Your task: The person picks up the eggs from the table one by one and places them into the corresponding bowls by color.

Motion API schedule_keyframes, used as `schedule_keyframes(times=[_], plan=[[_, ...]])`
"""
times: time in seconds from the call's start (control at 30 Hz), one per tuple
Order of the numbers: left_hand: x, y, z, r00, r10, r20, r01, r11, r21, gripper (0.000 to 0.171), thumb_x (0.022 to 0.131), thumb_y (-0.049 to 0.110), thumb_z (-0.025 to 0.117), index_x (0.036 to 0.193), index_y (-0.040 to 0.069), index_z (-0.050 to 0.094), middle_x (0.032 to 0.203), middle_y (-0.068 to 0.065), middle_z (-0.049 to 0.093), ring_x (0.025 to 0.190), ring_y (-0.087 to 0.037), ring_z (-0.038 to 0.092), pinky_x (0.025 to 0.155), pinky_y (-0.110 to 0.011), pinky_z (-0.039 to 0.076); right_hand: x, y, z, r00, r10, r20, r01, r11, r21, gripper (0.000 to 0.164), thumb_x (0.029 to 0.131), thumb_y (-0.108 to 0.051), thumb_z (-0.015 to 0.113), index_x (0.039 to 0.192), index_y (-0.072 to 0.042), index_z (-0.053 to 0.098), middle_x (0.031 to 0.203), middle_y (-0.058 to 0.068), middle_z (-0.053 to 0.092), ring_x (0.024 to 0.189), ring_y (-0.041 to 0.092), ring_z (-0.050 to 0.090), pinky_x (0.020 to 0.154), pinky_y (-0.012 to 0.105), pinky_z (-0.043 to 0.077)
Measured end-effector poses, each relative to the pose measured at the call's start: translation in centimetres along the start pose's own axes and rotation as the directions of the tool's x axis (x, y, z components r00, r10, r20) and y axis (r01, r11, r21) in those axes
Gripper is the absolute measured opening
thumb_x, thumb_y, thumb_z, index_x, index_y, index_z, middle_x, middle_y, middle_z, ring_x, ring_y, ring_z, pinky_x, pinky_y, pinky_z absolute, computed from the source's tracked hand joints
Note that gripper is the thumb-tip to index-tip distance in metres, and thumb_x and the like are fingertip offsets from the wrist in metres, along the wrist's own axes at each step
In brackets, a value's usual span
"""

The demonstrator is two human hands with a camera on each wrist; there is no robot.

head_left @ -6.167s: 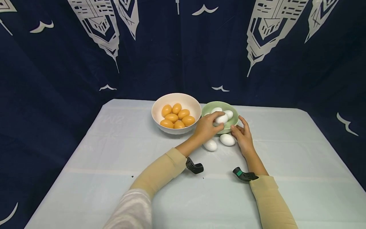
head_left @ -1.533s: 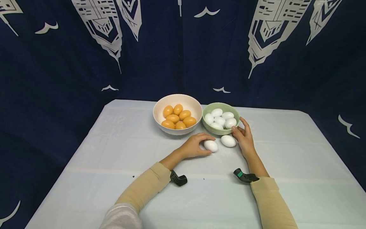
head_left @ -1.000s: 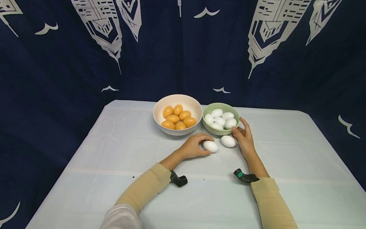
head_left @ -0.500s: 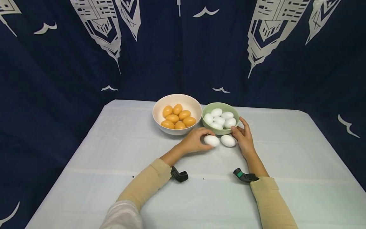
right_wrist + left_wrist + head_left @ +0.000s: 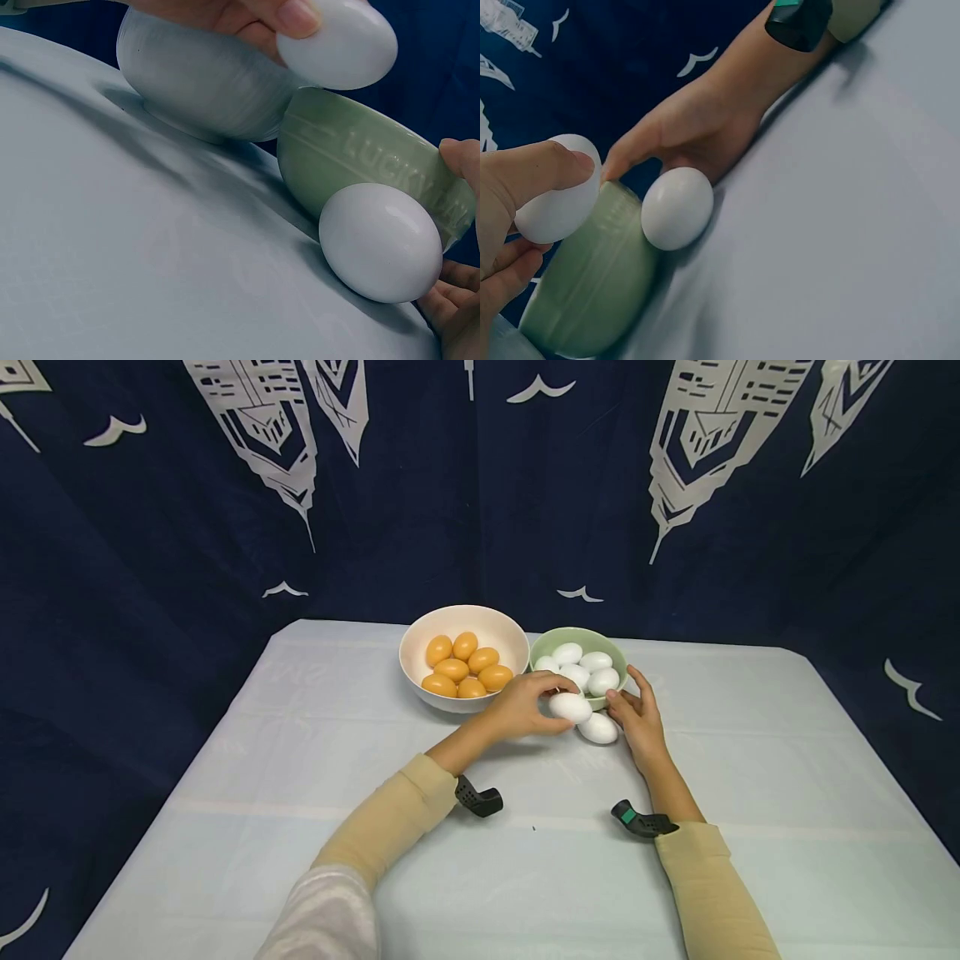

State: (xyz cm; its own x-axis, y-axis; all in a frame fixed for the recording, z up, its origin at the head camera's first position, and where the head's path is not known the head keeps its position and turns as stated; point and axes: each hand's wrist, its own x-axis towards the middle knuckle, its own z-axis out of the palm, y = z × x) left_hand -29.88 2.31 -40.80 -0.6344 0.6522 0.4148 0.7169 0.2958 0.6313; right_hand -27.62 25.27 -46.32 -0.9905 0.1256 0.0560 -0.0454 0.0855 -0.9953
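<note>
My left hand pinches a white egg between thumb and fingers. The egg is up off the table, in front of the green bowl's near rim; in the right wrist view it shows just above that rim. Several white eggs lie inside the green bowl. My right hand steadies this bowl at its right side, thumb at the rim and fingers around the wall. One more white egg rests on the table close to the bowl's front, just left of the right hand.
A larger cream bowl with several orange-yellow eggs stands directly left of the green one. Both are near the far edge of the white-covered table. A dark blue patterned cloth hangs behind.
The left hand first put an egg into the green bowl, then took hold of another on the table and raised it toward the bowl. The right hand stayed at the bowl.
</note>
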Motion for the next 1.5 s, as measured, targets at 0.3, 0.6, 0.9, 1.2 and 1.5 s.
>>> schedule_keyframes(times=[0.3,0.6,0.9,1.2,1.5], plan=[[2.3,0.4,-0.7,0.998,-0.053,-0.016,0.053,0.998,0.045,0.04,0.078,0.021,0.083,0.113,0.012,0.067,0.105,0.002,0.066,0.097,-0.01,0.056,0.089,-0.015,0.042,-0.1,-0.2,0.0,1.0,-0.005,0.009,0.005,1.0,0.006,0.07,0.1,-0.033,0.055,0.157,-0.026,0.016,0.145,0.025,0.037,0.109,0.009,0.051,0.089,0.015,0.043],[5.0,0.1,-1.1,0.995,-0.099,0.01,0.097,0.991,0.092,0.043,0.08,0.022,0.082,0.119,0.01,0.066,0.112,0.0,0.065,0.098,-0.013,0.056,0.086,-0.015,0.042,0.0,-0.4,-0.1,1.0,-0.012,0.017,0.012,1.0,0.007,0.071,0.099,-0.034,0.056,0.157,-0.026,0.015,0.146,0.025,0.036,0.11,0.009,0.05,0.09,0.016,0.043],[6.8,-0.6,-0.9,0.986,-0.168,0.004,0.165,0.97,0.176,0.043,0.083,0.024,0.08,0.121,0.011,0.065,0.11,0.001,0.065,0.094,-0.012,0.056,0.083,-0.017,0.042,0.0,-0.3,-0.2,1.0,-0.001,0.006,0.001,1.0,0.019,0.069,0.1,-0.032,0.056,0.157,-0.024,0.018,0.144,0.027,0.037,0.108,0.008,0.051,0.088,0.015,0.043],[8.4,-1.2,-0.6,0.967,-0.254,-0.016,0.25,0.934,0.254,0.042,0.085,0.025,0.078,0.122,0.013,0.064,0.117,0.0,0.066,0.104,-0.013,0.058,0.093,-0.022,0.041,-0.2,-0.6,0.1,1.0,0.012,0.016,-0.013,1.0,0.017,0.069,0.101,-0.029,0.054,0.158,-0.026,0.015,0.144,0.025,0.038,0.112,0.011,0.049,0.091,0.017,0.042],[9.3,-1.6,-0.4,0.949,-0.315,-0.006,0.306,0.919,0.247,0.04,0.086,0.026,0.076,0.122,0.013,0.064,0.119,0.0,0.066,0.106,-0.014,0.058,0.093,-0.022,0.042,-0.1,-0.3,0.0,1.0,0.023,0.004,-0.023,1.0,0.011,0.069,0.1,-0.032,0.055,0.157,-0.026,0.017,0.144,0.025,0.038,0.113,0.01,0.049,0.09,0.016,0.043]])
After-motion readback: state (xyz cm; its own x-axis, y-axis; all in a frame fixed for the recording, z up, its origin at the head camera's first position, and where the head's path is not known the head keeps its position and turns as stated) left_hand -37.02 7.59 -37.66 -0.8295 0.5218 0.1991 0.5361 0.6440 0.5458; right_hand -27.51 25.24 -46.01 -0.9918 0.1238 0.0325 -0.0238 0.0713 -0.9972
